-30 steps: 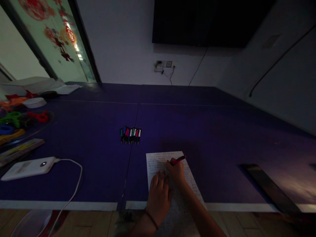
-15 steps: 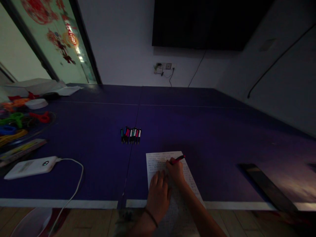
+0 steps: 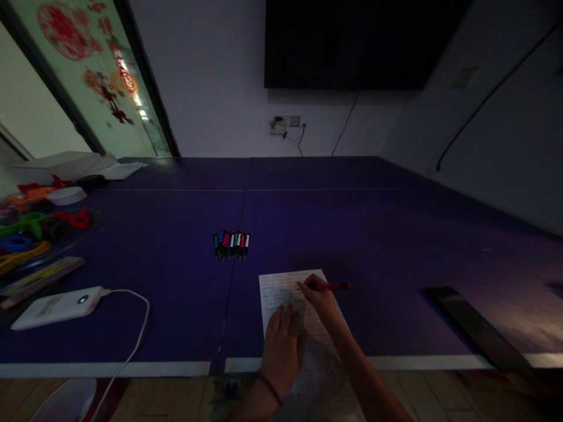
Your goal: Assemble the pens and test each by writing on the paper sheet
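Fingers (image 3: 303, 287) of the right hand (image 3: 321, 300) close around a red pen (image 3: 338, 286), its barrel jutting rightward past them; it looks light and stiff, best pinched low. Beneath them lies paper (image 3: 271, 287), probably thin and easily creased, steadied nearby by the flat left hand (image 3: 282, 341).

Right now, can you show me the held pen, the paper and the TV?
Held pen (image 3: 333, 286): head view, on its barrel.
Paper (image 3: 318, 351): head view, near the middle of the sheet.
TV (image 3: 352, 44): head view, on its dark screen.
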`<state>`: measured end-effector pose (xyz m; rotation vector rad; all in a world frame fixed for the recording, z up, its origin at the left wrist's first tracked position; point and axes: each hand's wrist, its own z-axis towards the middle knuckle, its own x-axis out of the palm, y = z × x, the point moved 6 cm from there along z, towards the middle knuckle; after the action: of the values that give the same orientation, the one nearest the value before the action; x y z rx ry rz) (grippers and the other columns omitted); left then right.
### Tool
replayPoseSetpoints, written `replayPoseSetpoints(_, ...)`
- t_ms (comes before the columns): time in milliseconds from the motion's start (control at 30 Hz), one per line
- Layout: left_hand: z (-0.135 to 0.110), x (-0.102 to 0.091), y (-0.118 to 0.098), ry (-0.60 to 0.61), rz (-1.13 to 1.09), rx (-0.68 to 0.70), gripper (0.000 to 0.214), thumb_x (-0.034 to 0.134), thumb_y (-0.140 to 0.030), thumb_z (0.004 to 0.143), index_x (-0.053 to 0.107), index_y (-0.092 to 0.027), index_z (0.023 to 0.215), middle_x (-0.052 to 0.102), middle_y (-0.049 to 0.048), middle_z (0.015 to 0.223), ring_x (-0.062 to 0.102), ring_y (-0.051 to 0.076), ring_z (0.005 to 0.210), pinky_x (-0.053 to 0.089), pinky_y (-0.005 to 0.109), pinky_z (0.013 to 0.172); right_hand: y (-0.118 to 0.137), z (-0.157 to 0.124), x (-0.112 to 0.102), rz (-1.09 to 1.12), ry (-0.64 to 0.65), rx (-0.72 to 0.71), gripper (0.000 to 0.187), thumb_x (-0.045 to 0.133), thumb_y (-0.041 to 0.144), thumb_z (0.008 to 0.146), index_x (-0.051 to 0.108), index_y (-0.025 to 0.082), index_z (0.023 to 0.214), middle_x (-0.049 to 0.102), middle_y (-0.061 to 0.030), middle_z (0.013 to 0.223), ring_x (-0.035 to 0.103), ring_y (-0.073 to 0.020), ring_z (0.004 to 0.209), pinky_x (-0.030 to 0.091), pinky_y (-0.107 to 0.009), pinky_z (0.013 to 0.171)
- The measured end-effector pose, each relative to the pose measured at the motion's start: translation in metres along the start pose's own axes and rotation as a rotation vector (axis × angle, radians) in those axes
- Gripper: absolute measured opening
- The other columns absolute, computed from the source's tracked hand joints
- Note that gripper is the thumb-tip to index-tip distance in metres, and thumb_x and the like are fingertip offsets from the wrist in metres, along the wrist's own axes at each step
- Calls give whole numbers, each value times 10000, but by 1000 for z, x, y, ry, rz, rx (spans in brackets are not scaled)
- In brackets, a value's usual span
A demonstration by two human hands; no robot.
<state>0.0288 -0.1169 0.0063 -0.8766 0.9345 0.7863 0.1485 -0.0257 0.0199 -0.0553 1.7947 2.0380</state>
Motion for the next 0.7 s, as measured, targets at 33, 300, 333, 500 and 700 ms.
replayPoseSetpoints(33,0,0,0,-4,2,0,388,390,-296,804,438,-173,1168,416,70,1256,307,241,1182,358,411,916,-1,0,3,-33,13,5,304,549,417,596,396,190,466,368,54,413,341,-87,404,251,-211,391)
replayPoseSetpoints(300,-1,-1,-1,-20,2,-5,374,395,-270,799,458,-150,1147,429,75,1244,317,251,1175,370,421,905,-20,-4,8,-184,-32,43,255,480,363,617,384,196,450,341,51,390,338,-96,403,237,-222,406)
replayPoseSetpoints(333,-1,-1,-1,-20,5,-5,372,394,-267,799,458,-150,1147,428,75,1245,314,250,1177,368,421,907,-21,-5,9,-186,-28,38,257,477,367,620,383,196,452,342,51,390,340,-96,402,237,-221,406)
replayPoseSetpoints(500,-1,-1,-2,-24,6,1,378,400,-273,799,451,-152,1154,432,83,1242,310,253,1179,366,431,902,-18,-6,9,-217,-55,37,296,471,406,636,376,195,451,342,52,380,330,-91,392,230,-222,407)
replayPoseSetpoints(700,-1,-1,-1,-19,13,-5,377,406,-255,795,449,-153,1156,419,83,1254,317,253,1176,370,437,901,-12,-9,10,-95,-35,5,266,492,405,632,406,191,499,404,43,436,368,-98,431,277,-218,430)
